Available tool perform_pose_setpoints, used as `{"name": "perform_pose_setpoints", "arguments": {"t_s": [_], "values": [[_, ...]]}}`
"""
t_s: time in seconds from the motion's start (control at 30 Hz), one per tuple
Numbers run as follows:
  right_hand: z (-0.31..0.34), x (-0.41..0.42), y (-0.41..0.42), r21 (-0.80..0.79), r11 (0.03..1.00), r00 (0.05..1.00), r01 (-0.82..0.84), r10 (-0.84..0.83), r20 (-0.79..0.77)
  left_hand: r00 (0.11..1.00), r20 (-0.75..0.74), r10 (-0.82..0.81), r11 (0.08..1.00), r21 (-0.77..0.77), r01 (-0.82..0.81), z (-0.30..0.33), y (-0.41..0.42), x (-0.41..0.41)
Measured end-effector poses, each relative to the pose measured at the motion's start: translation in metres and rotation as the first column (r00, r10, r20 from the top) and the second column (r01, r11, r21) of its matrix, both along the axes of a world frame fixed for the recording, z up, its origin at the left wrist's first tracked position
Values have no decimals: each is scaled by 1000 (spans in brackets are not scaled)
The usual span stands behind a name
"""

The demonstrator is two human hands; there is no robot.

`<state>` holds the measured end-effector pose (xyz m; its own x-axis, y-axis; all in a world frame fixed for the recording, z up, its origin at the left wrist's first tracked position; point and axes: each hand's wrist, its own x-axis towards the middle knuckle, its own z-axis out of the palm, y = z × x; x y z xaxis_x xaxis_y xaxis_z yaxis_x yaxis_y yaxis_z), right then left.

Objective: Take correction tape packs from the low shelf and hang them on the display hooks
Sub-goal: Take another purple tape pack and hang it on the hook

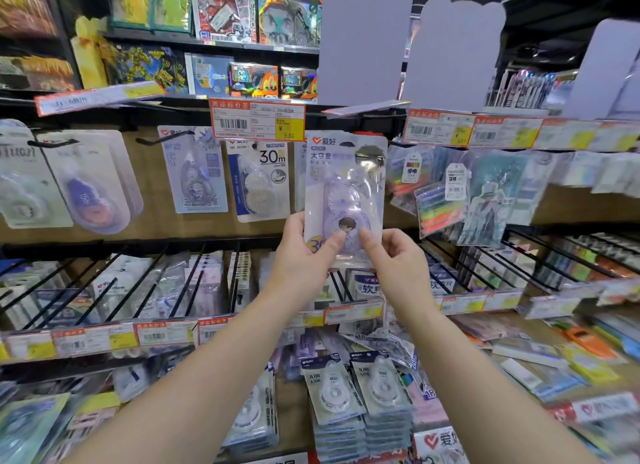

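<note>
A pale purple correction tape pack (346, 183) with a cartoon figure stands upright at the hook row, its top just under the price tag (258, 121). My left hand (304, 252) grips its lower left corner, thumb on the front. My right hand (391, 255) pinches its lower right edge. More correction tape packs hang on hooks to the left: a "30m" pack (261, 183), a light blue one (195, 172), and a blue-dispenser one (93, 186). Stacks of white correction tape packs (356, 391) lie on the low shelf below my arms.
Black wire dividers (145, 287) hold stationery on the middle shelf. Highlighter packs (436, 204) and a figure card hang right of the held pack. Toy boxes fill the top shelves. Price labels (162, 333) line the shelf edges.
</note>
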<state>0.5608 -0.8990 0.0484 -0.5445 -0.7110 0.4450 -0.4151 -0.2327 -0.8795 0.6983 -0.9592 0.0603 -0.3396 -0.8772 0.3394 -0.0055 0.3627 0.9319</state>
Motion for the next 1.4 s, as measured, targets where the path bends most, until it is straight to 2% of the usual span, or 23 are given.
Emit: {"name": "perform_pose_setpoints", "arguments": {"t_s": [0.27,0.4,0.47,0.7,1.2,1.4], "values": [[-4,-7,-6,49,999,999,12,-10,-32,999,40,25,1000,14,-26,-2,-6,-2],[-7,-14,-7,163,982,985,94,-69,-157,924,323,205,977,-130,-171,-4,-16,4],[-9,-18,-11,202,972,980,119,-82,-183,894,377,242,969,-145,-202,-5,-21,5],[-7,-27,-28,233,964,973,130,-79,-215,886,362,288,957,-72,-281,-8,-42,-10],[8,-39,-93,410,898,950,159,-26,-310,826,453,334,935,-50,-350,2,-101,-21],[11,-41,-103,438,886,958,155,-26,-285,824,454,338,934,-53,-354,5,-108,-25]]}}
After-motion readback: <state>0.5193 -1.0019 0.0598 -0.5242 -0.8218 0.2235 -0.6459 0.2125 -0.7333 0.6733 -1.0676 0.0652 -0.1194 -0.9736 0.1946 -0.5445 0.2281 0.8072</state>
